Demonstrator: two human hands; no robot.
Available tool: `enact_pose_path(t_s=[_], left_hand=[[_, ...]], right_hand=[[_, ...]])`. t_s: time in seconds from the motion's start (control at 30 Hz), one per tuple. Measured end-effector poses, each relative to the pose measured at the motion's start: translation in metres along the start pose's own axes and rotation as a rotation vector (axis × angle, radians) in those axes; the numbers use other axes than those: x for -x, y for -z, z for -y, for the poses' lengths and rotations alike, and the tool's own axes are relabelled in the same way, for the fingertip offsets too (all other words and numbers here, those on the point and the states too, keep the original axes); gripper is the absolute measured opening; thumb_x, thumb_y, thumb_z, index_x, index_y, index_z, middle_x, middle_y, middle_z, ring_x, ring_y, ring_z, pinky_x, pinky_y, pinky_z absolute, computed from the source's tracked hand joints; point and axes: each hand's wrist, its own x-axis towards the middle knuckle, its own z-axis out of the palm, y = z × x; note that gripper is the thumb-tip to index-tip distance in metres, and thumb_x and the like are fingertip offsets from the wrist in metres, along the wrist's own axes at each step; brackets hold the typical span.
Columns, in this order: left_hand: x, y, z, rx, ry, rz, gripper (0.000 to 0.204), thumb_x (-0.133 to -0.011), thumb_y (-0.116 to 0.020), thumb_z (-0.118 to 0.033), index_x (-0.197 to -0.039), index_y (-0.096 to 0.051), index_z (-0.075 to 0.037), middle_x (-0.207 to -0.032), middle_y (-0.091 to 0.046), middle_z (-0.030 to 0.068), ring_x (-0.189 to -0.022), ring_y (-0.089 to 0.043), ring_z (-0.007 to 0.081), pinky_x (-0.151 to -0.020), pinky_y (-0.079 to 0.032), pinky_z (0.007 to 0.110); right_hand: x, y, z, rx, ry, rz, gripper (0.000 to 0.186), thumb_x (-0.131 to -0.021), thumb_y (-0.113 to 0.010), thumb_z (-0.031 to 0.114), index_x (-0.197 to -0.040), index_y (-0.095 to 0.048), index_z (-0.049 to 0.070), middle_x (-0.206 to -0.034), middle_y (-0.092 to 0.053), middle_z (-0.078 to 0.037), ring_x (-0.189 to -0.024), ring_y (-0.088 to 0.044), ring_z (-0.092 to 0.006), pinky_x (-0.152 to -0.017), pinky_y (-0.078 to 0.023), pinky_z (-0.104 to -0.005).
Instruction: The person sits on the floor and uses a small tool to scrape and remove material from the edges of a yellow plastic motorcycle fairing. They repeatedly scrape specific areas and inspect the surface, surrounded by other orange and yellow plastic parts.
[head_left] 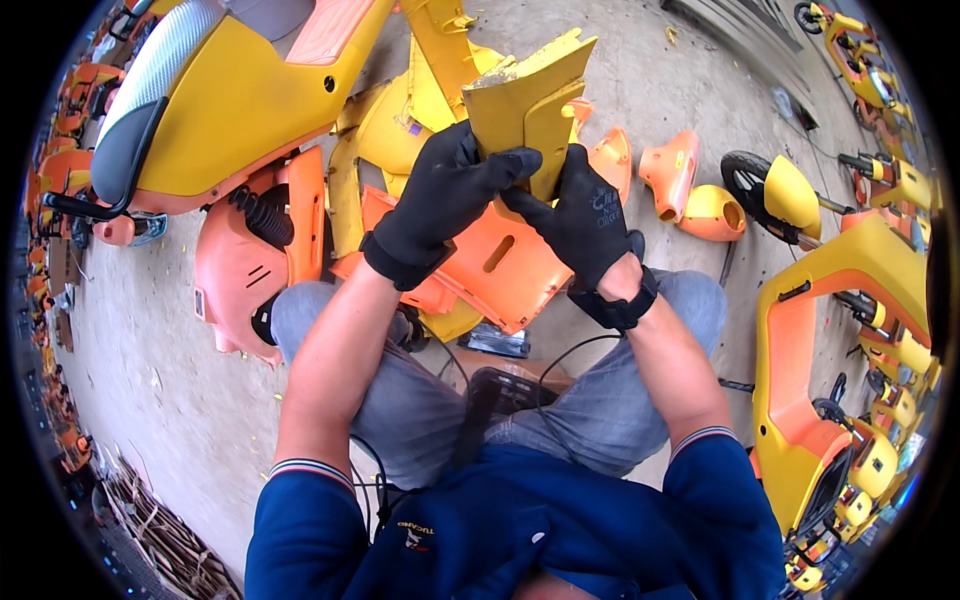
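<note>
A yellow plastic scooter body panel [522,103] with a ragged, dirty upper edge is held up in front of me. My left hand [447,190], in a black glove, grips its lower left side with the thumb across its face. In a matching glove, my right hand [583,213] pinches its lower right edge. Below the hands lies an orange panel [500,262] with a slot in it. Several yellow panels [392,135] are heaped behind my left hand. Part of the held piece's lower end is hidden by my fingers.
At upper left stands a yellow scooter body [245,105], with an orange shell [240,258] beneath it. Orange cowls [672,175] lie to the right, near a wheel with a yellow fender [790,196]. A yellow scooter frame [785,370] stands at right. Bundled sticks [165,525] lie lower left.
</note>
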Motion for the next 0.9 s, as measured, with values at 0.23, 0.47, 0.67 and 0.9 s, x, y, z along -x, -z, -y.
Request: enact_pose_path(t_s=[0.23, 0.47, 0.67, 0.9], left_hand=[[0.0, 0.005, 0.003, -0.016, -0.048, -0.033, 0.027, -0.093, -0.068, -0.018, -0.112, -0.064, 0.001, -0.097, -0.069, 0.0023, -0.085, -0.059, 0.006, -0.075, -0.05, 0.025], [0.0, 0.004, 0.004, -0.038, -0.092, -0.033, 0.025, -0.092, -0.068, -0.016, -0.11, -0.065, 0.001, -0.095, -0.069, 0.0019, -0.085, -0.06, 0.0061, -0.075, -0.05, 0.025], [0.001, 0.005, 0.003, -0.056, -0.068, -0.042, 0.023, -0.092, -0.068, -0.015, -0.107, -0.066, 0.001, -0.093, -0.07, 0.0014, -0.084, -0.06, 0.0059, -0.074, -0.05, 0.025], [0.0, 0.002, 0.005, -0.031, -0.071, -0.075, 0.023, -0.092, -0.068, -0.016, -0.108, -0.067, 0.001, -0.092, -0.07, 0.0014, -0.083, -0.06, 0.0053, -0.073, -0.05, 0.025]], right_hand=[[-0.003, 0.003, -0.002, 0.055, 0.048, 0.062, 0.049, -0.083, -0.074, 0.035, -0.105, -0.052, -0.003, -0.088, -0.065, -0.023, -0.084, -0.066, -0.0385, -0.071, -0.052, -0.044], [-0.01, 0.011, -0.016, 0.135, 0.13, 0.124, 0.045, -0.081, -0.072, 0.031, -0.102, -0.053, -0.003, -0.084, -0.064, -0.023, -0.079, -0.065, -0.0383, -0.068, -0.05, -0.0446], [-0.01, 0.014, -0.015, 0.127, 0.135, 0.15, 0.042, -0.079, -0.071, 0.027, -0.102, -0.054, -0.004, -0.082, -0.064, -0.023, -0.079, -0.065, -0.0386, -0.068, -0.051, -0.0448], [-0.008, 0.01, -0.01, 0.134, 0.127, 0.076, 0.042, -0.077, -0.069, 0.026, -0.102, -0.053, -0.004, -0.082, -0.064, -0.023, -0.079, -0.066, -0.0377, -0.069, -0.051, -0.0447]])
